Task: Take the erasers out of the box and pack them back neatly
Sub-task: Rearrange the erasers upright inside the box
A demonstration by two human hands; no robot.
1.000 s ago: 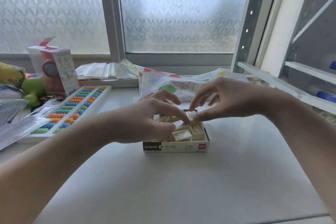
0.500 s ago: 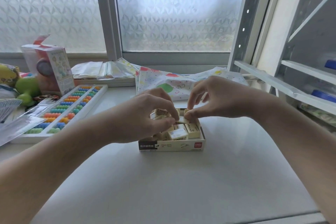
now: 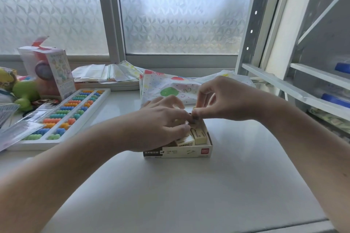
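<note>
Bare white tabletop [image 3: 180, 191] is filling the lower frame, both forearms coming in from the bottom corners. At frame centre the open eraser box [image 3: 178, 151] is sitting flat, printed front wall facing the camera. Cream erasers [image 3: 191, 138] are lying inside, the visible ones at mixed angles in the right half; the left half is hidden under the left hand [image 3: 157, 126].

Left hand is curling over the box, thumb and fingertips pressed down among the erasers; whether it is pinching one, cannot tell. Right hand [image 3: 225, 100] is hovering over the far edge, thumb and forefinger pinched together at a small pale piece, probably an eraser, barely showing.

Risks: fingertips of both hands are crowding one spot, so a lift could knock loose neighbours out or flick one across the table. The light box could drag or tip if the left hand is pulling up without holding it.

Further back, abacus [image 3: 64, 113] at left, patterned bags [image 3: 170, 89] just behind the box, frosted window [image 3: 180, 15] at top.
</note>
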